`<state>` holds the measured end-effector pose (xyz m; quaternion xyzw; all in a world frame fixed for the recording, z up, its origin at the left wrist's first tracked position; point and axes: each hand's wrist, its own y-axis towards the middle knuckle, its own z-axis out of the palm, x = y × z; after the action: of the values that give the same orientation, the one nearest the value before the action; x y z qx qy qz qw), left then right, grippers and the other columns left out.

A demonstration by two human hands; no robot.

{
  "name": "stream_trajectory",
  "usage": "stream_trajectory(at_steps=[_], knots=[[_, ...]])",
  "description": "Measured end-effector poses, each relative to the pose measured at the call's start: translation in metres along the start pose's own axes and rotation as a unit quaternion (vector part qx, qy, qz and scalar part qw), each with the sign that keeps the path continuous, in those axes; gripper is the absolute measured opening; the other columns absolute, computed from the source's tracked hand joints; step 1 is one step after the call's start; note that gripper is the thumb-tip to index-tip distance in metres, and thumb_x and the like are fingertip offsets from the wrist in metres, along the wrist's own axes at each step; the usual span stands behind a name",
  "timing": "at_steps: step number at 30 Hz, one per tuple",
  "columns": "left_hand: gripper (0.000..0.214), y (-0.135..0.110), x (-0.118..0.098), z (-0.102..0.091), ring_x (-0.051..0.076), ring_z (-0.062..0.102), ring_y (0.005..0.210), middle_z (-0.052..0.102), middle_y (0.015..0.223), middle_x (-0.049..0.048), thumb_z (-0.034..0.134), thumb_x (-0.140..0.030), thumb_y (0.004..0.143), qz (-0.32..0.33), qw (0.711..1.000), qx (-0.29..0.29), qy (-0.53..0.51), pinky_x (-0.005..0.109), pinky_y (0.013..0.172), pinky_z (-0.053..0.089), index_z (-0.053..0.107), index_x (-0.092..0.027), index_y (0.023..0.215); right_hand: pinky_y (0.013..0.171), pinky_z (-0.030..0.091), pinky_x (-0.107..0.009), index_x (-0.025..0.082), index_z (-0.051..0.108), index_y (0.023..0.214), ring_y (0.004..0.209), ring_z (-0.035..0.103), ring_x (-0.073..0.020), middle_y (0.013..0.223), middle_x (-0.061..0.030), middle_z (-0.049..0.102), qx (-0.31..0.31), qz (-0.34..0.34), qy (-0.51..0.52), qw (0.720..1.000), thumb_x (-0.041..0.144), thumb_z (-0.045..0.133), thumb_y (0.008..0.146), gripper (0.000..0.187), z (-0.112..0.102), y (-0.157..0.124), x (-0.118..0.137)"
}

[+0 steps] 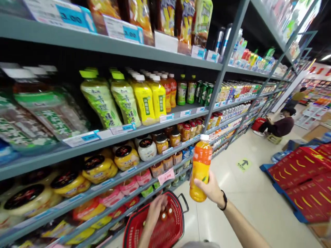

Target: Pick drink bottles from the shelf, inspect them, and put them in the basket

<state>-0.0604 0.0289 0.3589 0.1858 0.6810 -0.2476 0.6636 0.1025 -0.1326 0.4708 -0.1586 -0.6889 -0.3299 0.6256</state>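
My right hand (210, 187) is closed around a plastic bottle of orange drink (201, 172) with a white cap, held nearly upright in front of the shelves. The thumb lies across the bottle's front, and a dark band circles the wrist. Lower and to the left, my left hand (156, 207) hovers over a red shopping basket (178, 215). Its fingers are loosely bent and a little blurred, with nothing visible in them. Inside the basket are a few small round-topped items (164, 216), partly covered by the left hand and forearm.
Grey shelving (165, 119) runs along the left, stocked with green tea bottles (100, 100), yellow bottles (144, 100) and jars (147, 148). Red cartons (297, 179) stand on a blue pallet at right. A person (280, 124) sits low farther down the aisle.
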Motion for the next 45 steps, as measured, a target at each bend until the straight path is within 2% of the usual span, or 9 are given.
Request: stream_trajectory(at_steps=[4, 9, 12, 16, 24, 29, 35, 40, 45], knots=[[0.066, -0.009, -0.039, 0.088, 0.031, 0.061, 0.128, 0.068, 0.132, 0.0124, 0.068, -0.068, 0.082, 0.136, 0.972, 0.133, -0.138, 0.044, 0.109, 0.048, 0.063, -0.02, 0.128, 0.067, 0.052, -0.028, 0.019, 0.056, 0.11, 0.069, 0.063, -0.0164, 0.085, -0.0032, 0.07, 0.014, 0.036, -0.199, 0.979, 0.034, 0.071, 0.079, 0.037, -0.029, -0.034, -0.011], [0.067, -0.036, -0.09, 0.183, 0.019, 0.069, 0.092, 0.071, 0.116, 0.0082, 0.09, -0.036, 0.069, 0.12, 0.966, 0.13, -0.189, 0.032, 0.085, 0.056, 0.057, -0.021, 0.125, 0.072, 0.052, -0.029, 0.019, 0.05, 0.124, 0.077, 0.065, -0.0171, 0.097, -0.0049, 0.072, 0.063, 0.062, -0.156, 0.984, 0.029, 0.072, 0.081, 0.05, -0.069, -0.068, -0.023], [0.063, -0.055, -0.101, 0.209, 0.016, 0.068, 0.082, 0.07, 0.109, 0.0054, 0.087, -0.034, 0.071, 0.111, 0.941, 0.136, -0.288, 0.028, 0.074, 0.057, 0.057, -0.022, 0.125, 0.082, 0.055, -0.031, 0.018, 0.053, 0.128, 0.093, 0.066, -0.019, 0.113, -0.0088, 0.069, 0.152, 0.085, 0.062, 0.983, 0.041, 0.08, 0.08, 0.06, -0.106, -0.085, -0.036], [0.065, -0.073, -0.11, 0.232, 0.018, 0.069, 0.085, 0.069, 0.108, 0.0066, 0.082, -0.035, 0.071, 0.127, 0.906, 0.176, -0.362, 0.031, 0.075, 0.059, 0.058, -0.023, 0.13, 0.071, 0.058, -0.036, 0.015, 0.061, 0.122, 0.088, 0.069, -0.0243, 0.107, -0.0137, 0.069, 0.289, 0.184, 0.344, 0.875, 0.063, 0.072, 0.085, 0.062, -0.147, -0.111, -0.048], [0.071, -0.096, -0.135, 0.281, 0.026, 0.068, 0.091, 0.067, 0.101, 0.0098, 0.084, -0.046, 0.06, 0.177, 0.903, 0.203, -0.335, 0.038, 0.078, 0.06, 0.061, -0.021, 0.122, 0.073, 0.058, -0.035, 0.01, 0.068, 0.123, 0.091, 0.071, -0.0263, 0.104, -0.017, 0.071, 0.31, 0.27, 0.526, 0.744, 0.071, 0.059, 0.09, 0.07, -0.185, -0.134, -0.052], [0.078, -0.099, -0.133, 0.287, 0.023, 0.064, 0.086, 0.063, 0.098, 0.0084, 0.078, -0.063, 0.059, 0.18, 0.909, 0.186, -0.326, 0.035, 0.073, 0.059, 0.06, -0.022, 0.122, 0.061, 0.055, -0.029, 0.014, 0.063, 0.122, 0.073, 0.067, -0.0186, 0.1, -0.0137, 0.071, 0.237, 0.165, 0.429, 0.856, 0.061, 0.075, 0.086, 0.061, -0.2, -0.141, -0.053], [0.078, -0.107, -0.12, 0.288, 0.022, 0.065, 0.092, 0.064, 0.106, 0.0077, 0.083, -0.061, 0.064, 0.164, 0.933, 0.132, -0.29, 0.037, 0.082, 0.06, 0.057, -0.026, 0.128, 0.095, 0.057, -0.036, 0.022, 0.052, 0.134, 0.108, 0.067, -0.0239, 0.126, -0.0124, 0.064, 0.008, 0.02, 0.147, 0.989, 0.037, 0.083, 0.083, 0.061, -0.204, -0.152, -0.057], [0.081, -0.112, -0.12, 0.284, 0.026, 0.067, 0.1, 0.065, 0.112, 0.0071, 0.087, -0.053, 0.067, 0.134, 0.948, 0.128, -0.26, 0.041, 0.088, 0.059, 0.051, -0.03, 0.136, 0.095, 0.056, -0.041, 0.028, 0.045, 0.136, 0.113, 0.061, -0.026, 0.12, -0.0098, 0.057, -0.121, -0.2, -0.02, 0.972, 0.019, 0.085, 0.078, 0.072, -0.198, -0.139, -0.073], [0.077, -0.104, -0.124, 0.256, 0.023, 0.067, 0.089, 0.062, 0.102, 0.0035, 0.087, -0.051, 0.067, 0.178, 0.931, 0.151, -0.28, 0.04, 0.086, 0.059, 0.053, -0.03, 0.134, 0.096, 0.055, -0.047, 0.035, 0.04, 0.141, 0.112, 0.06, -0.0278, 0.118, -0.0069, 0.055, -0.107, -0.289, -0.057, 0.95, 0.017, 0.086, 0.075, 0.082, -0.173, -0.124, -0.08]])
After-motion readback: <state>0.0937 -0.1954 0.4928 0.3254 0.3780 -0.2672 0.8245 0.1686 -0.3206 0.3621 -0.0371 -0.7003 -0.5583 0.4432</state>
